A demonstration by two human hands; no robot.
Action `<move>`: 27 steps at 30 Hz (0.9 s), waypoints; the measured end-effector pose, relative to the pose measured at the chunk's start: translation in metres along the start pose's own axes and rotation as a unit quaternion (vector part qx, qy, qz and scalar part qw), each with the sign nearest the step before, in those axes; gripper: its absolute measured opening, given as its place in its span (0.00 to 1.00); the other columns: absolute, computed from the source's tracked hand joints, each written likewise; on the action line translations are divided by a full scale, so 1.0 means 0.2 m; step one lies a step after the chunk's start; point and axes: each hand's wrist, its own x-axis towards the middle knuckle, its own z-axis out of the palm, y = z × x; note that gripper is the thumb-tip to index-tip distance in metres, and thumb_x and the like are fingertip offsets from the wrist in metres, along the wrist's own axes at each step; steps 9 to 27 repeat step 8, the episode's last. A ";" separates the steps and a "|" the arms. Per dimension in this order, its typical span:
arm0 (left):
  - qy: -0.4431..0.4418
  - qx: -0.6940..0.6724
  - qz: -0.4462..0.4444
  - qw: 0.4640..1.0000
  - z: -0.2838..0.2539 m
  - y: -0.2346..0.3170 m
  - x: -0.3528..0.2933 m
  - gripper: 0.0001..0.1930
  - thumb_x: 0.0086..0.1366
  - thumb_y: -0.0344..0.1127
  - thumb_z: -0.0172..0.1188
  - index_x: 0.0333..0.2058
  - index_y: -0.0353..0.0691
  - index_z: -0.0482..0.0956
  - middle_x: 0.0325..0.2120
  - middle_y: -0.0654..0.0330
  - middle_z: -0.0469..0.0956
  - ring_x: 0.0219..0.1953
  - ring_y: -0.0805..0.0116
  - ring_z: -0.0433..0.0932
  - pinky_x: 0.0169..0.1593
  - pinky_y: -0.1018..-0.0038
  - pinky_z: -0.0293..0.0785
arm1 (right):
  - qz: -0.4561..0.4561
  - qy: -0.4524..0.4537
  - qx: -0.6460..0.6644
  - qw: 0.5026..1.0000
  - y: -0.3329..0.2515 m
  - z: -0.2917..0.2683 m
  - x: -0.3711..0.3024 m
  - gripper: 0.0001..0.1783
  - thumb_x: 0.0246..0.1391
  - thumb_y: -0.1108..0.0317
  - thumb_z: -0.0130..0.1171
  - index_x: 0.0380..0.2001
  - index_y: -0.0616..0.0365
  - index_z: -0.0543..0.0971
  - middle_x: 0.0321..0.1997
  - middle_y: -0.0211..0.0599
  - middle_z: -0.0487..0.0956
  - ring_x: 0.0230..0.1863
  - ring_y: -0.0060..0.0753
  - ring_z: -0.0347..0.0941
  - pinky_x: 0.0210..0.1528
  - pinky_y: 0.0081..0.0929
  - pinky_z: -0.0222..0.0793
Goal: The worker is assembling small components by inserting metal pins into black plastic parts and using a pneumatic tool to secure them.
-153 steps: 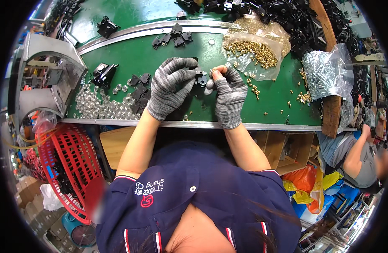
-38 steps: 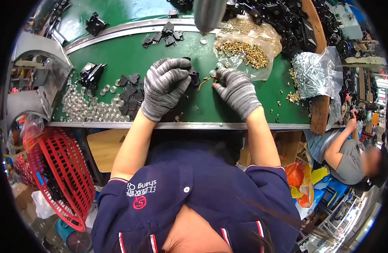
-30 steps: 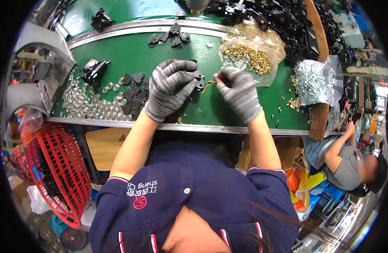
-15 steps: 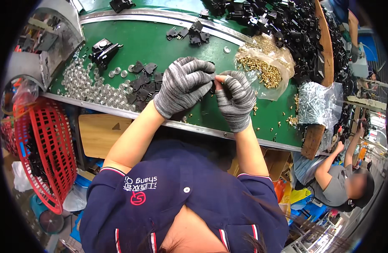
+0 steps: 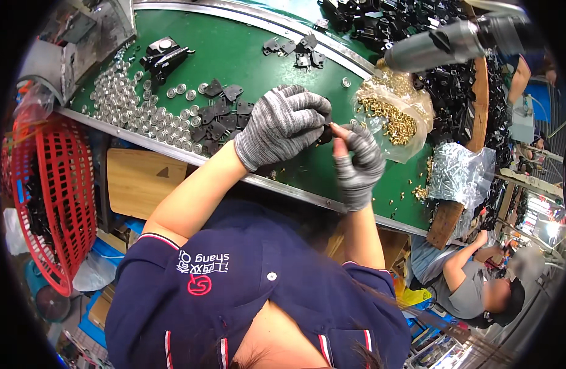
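Observation:
My left hand [image 5: 286, 128], in a grey striped glove, is closed with its fingertips on a small black plastic part [image 5: 325, 134], mostly covered by the fingers. My right hand [image 5: 360, 165], gloved with bare fingertips, meets the part from the right; its thumb and forefinger are drawn together at its edge, and anything pinched there is too small to make out. Left of my hands lie several flat black plastic pieces [image 5: 216, 128] and a heap of silver round metal rollers [image 5: 163, 123]. An open clear bag of small brass fittings [image 5: 398, 126] stands right of them.
A grey cylindrical tool [image 5: 433, 46] hangs over the upper right, near a large pile of black parts [image 5: 369, 21]. A bag of silver screws [image 5: 458, 172] rests by a wooden board [image 5: 446, 222]. A red basket [image 5: 64, 203] stands left; a co-worker [image 5: 473, 283] sits right.
The view has shifted a little. The grey cylindrical tool has come into view at the upper right. My hands remain together, with more of the black part showing between them.

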 end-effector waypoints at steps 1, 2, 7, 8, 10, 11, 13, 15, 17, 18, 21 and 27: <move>-0.003 0.007 0.001 1.000 0.00 0.00 0.00 0.10 0.49 0.27 0.70 0.32 0.43 0.82 0.38 0.60 0.83 0.36 0.57 0.81 0.40 0.64 0.76 | 0.003 0.030 0.046 0.998 0.05 -0.03 -0.01 0.13 0.50 0.79 0.65 0.42 0.60 0.83 0.39 0.36 0.82 0.34 0.28 0.77 0.38 0.24 0.73; -0.001 0.009 0.000 1.000 -0.01 0.00 -0.01 0.10 0.49 0.27 0.70 0.32 0.43 0.82 0.38 0.60 0.83 0.36 0.57 0.81 0.40 0.64 0.76 | 0.006 0.060 0.092 0.994 0.10 -0.08 -0.02 0.13 0.51 0.78 0.66 0.42 0.62 0.83 0.40 0.36 0.81 0.34 0.27 0.76 0.39 0.24 0.73; -0.014 -0.002 -0.005 1.000 0.00 0.01 0.01 0.10 0.50 0.29 0.70 0.33 0.45 0.83 0.39 0.61 0.83 0.36 0.57 0.81 0.41 0.64 0.76 | -0.128 0.201 0.103 0.966 -0.05 -0.22 0.42 0.52 0.49 0.64 0.75 0.71 0.60 0.55 0.64 0.43 0.67 0.56 0.34 0.69 0.56 0.27 0.68; -0.014 -0.006 -0.007 1.000 0.00 0.01 0.01 0.10 0.50 0.28 0.70 0.34 0.45 0.84 0.39 0.60 0.83 0.36 0.57 0.81 0.41 0.64 0.76 | -0.104 0.179 0.043 0.977 -0.09 -0.18 0.45 0.56 0.50 0.63 0.74 0.73 0.58 0.49 0.67 0.42 0.64 0.63 0.36 0.64 0.66 0.29 0.62; -0.014 -0.006 -0.007 1.000 0.00 0.01 0.01 0.10 0.50 0.28 0.70 0.34 0.45 0.84 0.39 0.60 0.83 0.36 0.57 0.81 0.41 0.64 0.76 | -0.104 0.179 0.043 0.977 -0.09 -0.18 0.45 0.56 0.50 0.63 0.74 0.73 0.58 0.49 0.67 0.42 0.64 0.63 0.36 0.64 0.66 0.29 0.62; -0.014 -0.006 -0.007 1.000 0.00 0.01 0.01 0.10 0.50 0.28 0.70 0.34 0.45 0.84 0.39 0.60 0.83 0.36 0.57 0.81 0.41 0.64 0.76 | -0.104 0.179 0.043 0.977 -0.09 -0.18 0.45 0.56 0.50 0.63 0.74 0.73 0.58 0.49 0.67 0.42 0.64 0.63 0.36 0.64 0.66 0.29 0.62; -0.014 -0.006 -0.007 1.000 0.00 0.01 0.01 0.10 0.50 0.28 0.70 0.34 0.45 0.84 0.39 0.60 0.83 0.36 0.57 0.81 0.41 0.64 0.76 | -0.104 0.179 0.043 0.977 -0.09 -0.18 0.45 0.56 0.50 0.63 0.74 0.73 0.58 0.49 0.67 0.42 0.64 0.63 0.36 0.64 0.66 0.29 0.62; -0.014 -0.006 -0.007 1.000 0.00 0.01 0.01 0.10 0.50 0.28 0.70 0.34 0.45 0.84 0.39 0.60 0.83 0.36 0.57 0.81 0.41 0.64 0.76 | -0.104 0.179 0.043 0.977 -0.09 -0.18 0.45 0.56 0.50 0.63 0.74 0.73 0.58 0.49 0.67 0.42 0.64 0.63 0.36 0.64 0.66 0.29 0.62; -0.014 -0.006 -0.007 1.000 0.00 0.01 0.01 0.10 0.50 0.28 0.70 0.34 0.45 0.84 0.39 0.60 0.83 0.36 0.57 0.81 0.41 0.64 0.76 | -0.104 0.179 0.043 0.977 -0.09 -0.18 0.45 0.56 0.50 0.63 0.74 0.73 0.58 0.49 0.67 0.42 0.64 0.63 0.36 0.64 0.66 0.29 0.62; -0.014 -0.006 -0.007 1.000 0.00 0.01 0.01 0.10 0.50 0.28 0.70 0.34 0.45 0.84 0.39 0.60 0.83 0.36 0.57 0.81 0.41 0.64 0.76 | -0.104 0.179 0.043 0.977 -0.09 -0.18 0.45 0.56 0.50 0.63 0.74 0.73 0.58 0.49 0.67 0.42 0.64 0.63 0.36 0.64 0.66 0.29 0.62; -0.014 -0.006 -0.007 1.000 0.00 0.01 0.01 0.10 0.50 0.28 0.70 0.34 0.45 0.84 0.39 0.60 0.83 0.36 0.57 0.81 0.41 0.64 0.76 | -0.104 0.179 0.043 0.977 -0.09 -0.18 0.45 0.56 0.50 0.63 0.74 0.73 0.58 0.49 0.67 0.42 0.64 0.63 0.36 0.64 0.66 0.29 0.62; -0.014 -0.006 -0.007 1.000 0.00 0.01 0.01 0.10 0.50 0.28 0.70 0.34 0.45 0.84 0.39 0.60 0.83 0.36 0.57 0.81 0.41 0.64 0.76 | -0.104 0.179 0.043 0.977 -0.09 -0.18 0.45 0.56 0.50 0.63 0.74 0.73 0.58 0.49 0.67 0.42 0.64 0.63 0.36 0.64 0.66 0.29 0.62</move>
